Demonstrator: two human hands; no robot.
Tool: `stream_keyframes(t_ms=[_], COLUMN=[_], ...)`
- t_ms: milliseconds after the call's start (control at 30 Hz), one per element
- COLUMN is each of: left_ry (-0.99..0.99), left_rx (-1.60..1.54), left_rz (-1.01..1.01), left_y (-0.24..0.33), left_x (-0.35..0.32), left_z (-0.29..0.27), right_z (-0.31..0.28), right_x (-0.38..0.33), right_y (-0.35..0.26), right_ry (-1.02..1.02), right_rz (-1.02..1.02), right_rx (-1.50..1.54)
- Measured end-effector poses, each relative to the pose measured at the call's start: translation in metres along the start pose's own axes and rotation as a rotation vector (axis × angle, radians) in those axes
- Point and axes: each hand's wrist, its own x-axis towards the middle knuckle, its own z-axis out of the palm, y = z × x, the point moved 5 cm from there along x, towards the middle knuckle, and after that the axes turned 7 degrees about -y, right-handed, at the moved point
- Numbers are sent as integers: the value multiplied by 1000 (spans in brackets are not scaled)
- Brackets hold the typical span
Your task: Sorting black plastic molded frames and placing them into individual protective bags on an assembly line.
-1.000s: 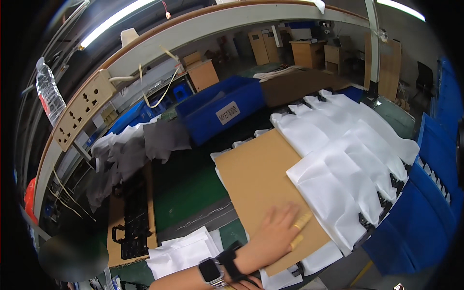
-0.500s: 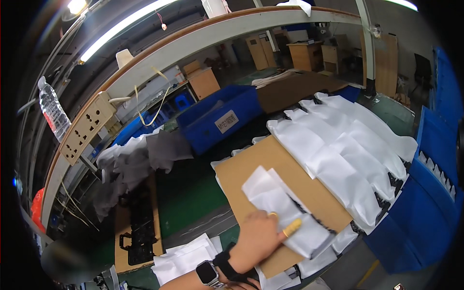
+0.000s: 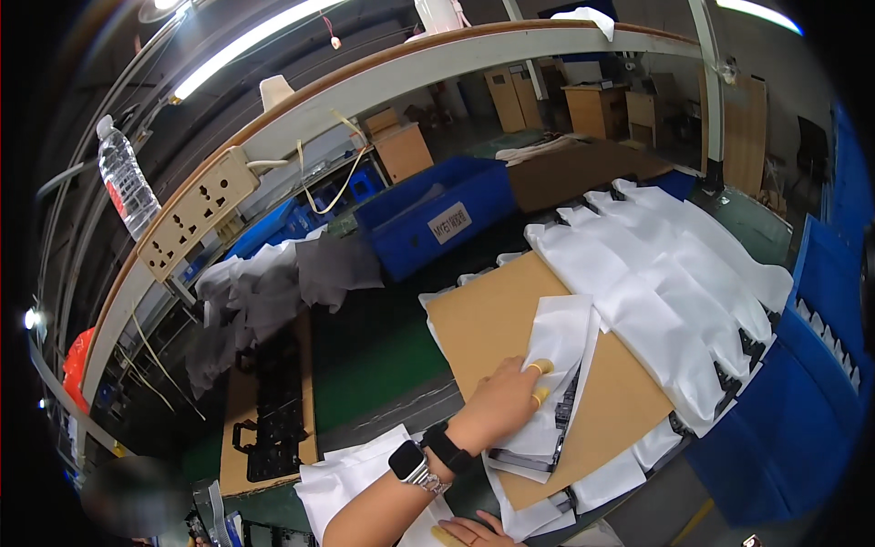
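My left hand (image 3: 501,401), with a dark wristband and a watch on its arm, is closed on a white-wrapped black part (image 3: 558,351). Yellow finger covers sit on its thumb and a finger. The part lies slanted on a brown cardboard sheet (image 3: 483,314), black detail showing along its open side. At the bottom edge my right hand (image 3: 478,531) shows only in part, fingers stretched out and one covered in yellow. It is beside loose white sheets (image 3: 351,474); its palm is out of the picture.
Rows of white-wrapped black parts (image 3: 665,283) lie right of the cardboard. A blue bin (image 3: 437,205) stands behind. At left, a black plastic part (image 3: 278,410) rests on cardboard, near grey wrapped parts (image 3: 264,292). Blue panels (image 3: 756,419) stand at the right. A socket strip (image 3: 200,210) hangs on the rail.
My left hand has turned the wrapped part, so its far end now points to the upper right instead of the upper left. More of my right hand shows. The view has shifted slightly.
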Motion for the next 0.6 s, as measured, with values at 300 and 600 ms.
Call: stream_keyframes(t_ms=[300,600], left_ry=[-299,-12], left_rx=[17,488], left_rz=[-293,96], left_y=[58,18], left_x=[-29,-26], left_z=[-14,-31], right_z=[4,3], right_x=[-1,-2], right_y=[2,3], right_ry=[-39,-17], right_rz=[31,-1], right_rx=[-57,-45])
